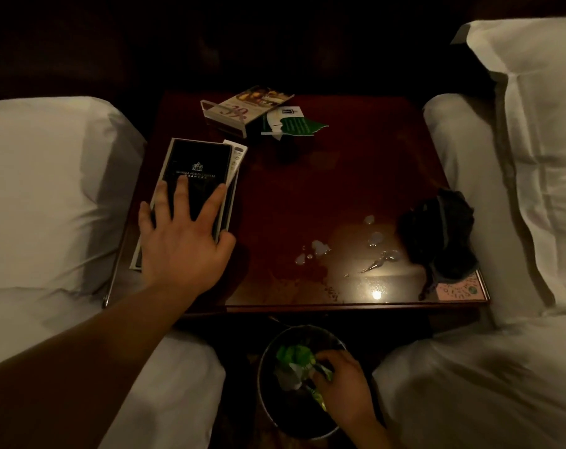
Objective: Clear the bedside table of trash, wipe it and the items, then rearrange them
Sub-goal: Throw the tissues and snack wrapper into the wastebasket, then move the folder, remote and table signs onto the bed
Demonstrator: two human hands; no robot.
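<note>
Now, left hand (181, 241): fingers straight and spread, pressing flat on the black folder (197, 173), gripping nothing.
right hand (343, 380): down inside the bin (264, 390), fingers curled round crumpled green trash (294, 356).
black folder: lying on papers at the left edge of the desk (307, 189).
bin: on the floor below the desk's near edge, between two beds (48, 189).
dark cloth (443, 234): bunched at the desk's right edge.
droplets (320, 247): on the desk just beside the dark cloth, toward the front.
leaflets (243, 106): at the far edge.
</note>
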